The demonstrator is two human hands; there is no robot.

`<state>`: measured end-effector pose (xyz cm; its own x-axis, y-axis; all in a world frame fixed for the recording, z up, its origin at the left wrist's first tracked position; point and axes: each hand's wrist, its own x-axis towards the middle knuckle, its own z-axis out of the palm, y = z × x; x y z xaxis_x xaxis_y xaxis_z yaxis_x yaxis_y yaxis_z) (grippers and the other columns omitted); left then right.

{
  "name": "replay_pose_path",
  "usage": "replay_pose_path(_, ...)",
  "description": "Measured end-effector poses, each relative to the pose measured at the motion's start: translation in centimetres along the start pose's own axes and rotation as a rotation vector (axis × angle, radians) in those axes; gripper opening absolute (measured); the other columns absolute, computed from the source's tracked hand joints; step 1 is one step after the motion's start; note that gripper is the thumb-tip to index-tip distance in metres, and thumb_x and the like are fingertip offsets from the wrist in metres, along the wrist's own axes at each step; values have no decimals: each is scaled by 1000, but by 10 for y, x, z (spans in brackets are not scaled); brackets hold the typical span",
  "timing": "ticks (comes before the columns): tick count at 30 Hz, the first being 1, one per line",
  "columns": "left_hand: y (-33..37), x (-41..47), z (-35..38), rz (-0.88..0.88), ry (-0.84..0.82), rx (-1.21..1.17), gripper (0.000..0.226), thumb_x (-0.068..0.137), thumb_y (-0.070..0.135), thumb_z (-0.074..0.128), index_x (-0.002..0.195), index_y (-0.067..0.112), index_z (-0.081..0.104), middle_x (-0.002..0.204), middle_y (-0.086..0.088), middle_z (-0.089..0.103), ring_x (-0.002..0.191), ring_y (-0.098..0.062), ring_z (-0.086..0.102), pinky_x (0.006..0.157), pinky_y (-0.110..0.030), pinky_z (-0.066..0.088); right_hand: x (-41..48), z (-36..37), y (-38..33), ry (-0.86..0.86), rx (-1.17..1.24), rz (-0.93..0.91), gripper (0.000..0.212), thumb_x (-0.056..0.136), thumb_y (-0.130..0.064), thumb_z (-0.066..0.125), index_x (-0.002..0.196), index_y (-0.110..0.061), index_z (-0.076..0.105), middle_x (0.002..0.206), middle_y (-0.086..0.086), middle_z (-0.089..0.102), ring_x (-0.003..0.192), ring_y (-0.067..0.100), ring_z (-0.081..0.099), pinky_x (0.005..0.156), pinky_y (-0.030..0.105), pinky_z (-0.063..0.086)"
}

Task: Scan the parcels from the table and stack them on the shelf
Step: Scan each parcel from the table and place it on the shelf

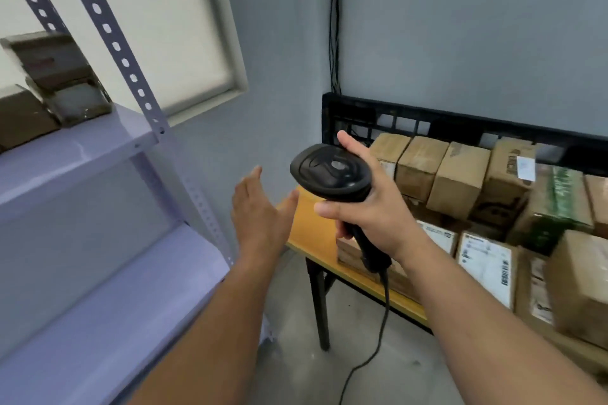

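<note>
- Since my left hand is empty, fingers straight and spread, touching nothing, I should swing it to the table and pick a parcel with its label showing.
- My right hand is curled around the scanner handle, above the table's near corner.
- On the table the parcels crowd together; the shelf stands to its left.

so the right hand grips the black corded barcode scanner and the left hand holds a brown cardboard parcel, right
Not quite. The head view shows the left hand open, fingers straight, holding nothing. The right hand does grip the black corded barcode scanner.
</note>
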<state>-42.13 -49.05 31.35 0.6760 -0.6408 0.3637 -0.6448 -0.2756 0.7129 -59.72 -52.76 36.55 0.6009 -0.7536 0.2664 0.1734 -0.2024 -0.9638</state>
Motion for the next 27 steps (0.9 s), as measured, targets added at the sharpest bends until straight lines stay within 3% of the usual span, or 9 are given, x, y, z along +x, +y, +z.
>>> replay_pose_path(5, 43, -37, 48, 41, -148, -34, 74, 87, 42, 66, 148, 16, 33, 146, -9, 39, 135, -27, 35, 112, -46, 32, -36, -60, 5, 109, -49, -21, 103, 62, -14, 90, 142, -49, 35, 130, 0, 60, 70, 3, 64, 62, 25, 53)
replay_pose_path(8, 63, -56, 71, 73, -229, -39, 75, 88, 43, 65, 149, 17, 30, 149, -7, 37, 138, -24, 30, 113, -41, 28, -58, -89, 3, 173, -38, -11, 103, 60, -13, 91, 140, -50, 36, 130, -2, 59, 73, 6, 66, 57, 28, 55)
replay_pose_path(11, 78, -70, 93, 82, -300, -56, 74, 89, 44, 64, 149, 21, 28, 146, -5, 38, 133, -24, 35, 110, -45, 33, -80, -115, 4, 239, -59, 5, 104, 62, -16, 89, 144, -47, 35, 129, -4, 59, 83, 11, 69, 59, 29, 57)
replay_pose_path(13, 92, -81, 108, 104, -352, -63, 72, 89, 44, 63, 149, 23, 28, 145, -3, 38, 131, -22, 36, 108, -45, 35, -96, -129, 6, 296, -59, 38, 107, 60, -21, 92, 146, -45, 33, 129, -3, 59, 75, 8, 68, 56, 30, 56)
replay_pose_path(15, 109, -91, 123, 143, -420, -77, 70, 90, 45, 61, 148, 26, 28, 148, 0, 34, 135, -20, 33, 110, -45, 34, -112, -142, 7, 350, -117, 59, 108, 59, -23, 93, 146, -47, 33, 128, -6, 60, 76, 6, 64, 64, 31, 56)
replay_pose_path(18, 134, -105, 147, 221, -539, -92, 70, 92, 42, 60, 150, 26, 26, 153, -1, 29, 141, -18, 26, 114, -45, 32, -136, -162, 5, 442, -139, 85, 99, 70, -5, 85, 144, -48, 34, 126, -7, 59, 70, 11, 67, 57, 35, 57)
replay_pose_path(23, 175, -130, 180, 316, -686, -72, 70, 92, 45, 60, 151, 26, 26, 154, -1, 29, 142, -18, 26, 113, -38, 29, -178, -198, 0, 605, -196, 119, 97, 67, -12, 88, 136, -59, 37, 128, -6, 58, 68, 10, 67, 55, 34, 56)
replay_pose_path(27, 204, -153, 204, 423, -800, -8, 67, 91, 50, 58, 148, 31, 31, 149, -1, 34, 138, -18, 30, 107, -37, 34, -205, -222, -7, 712, -209, 126, 97, 72, -2, 82, 141, -50, 34, 128, -3, 59, 54, 18, 64, 54, 38, 56)
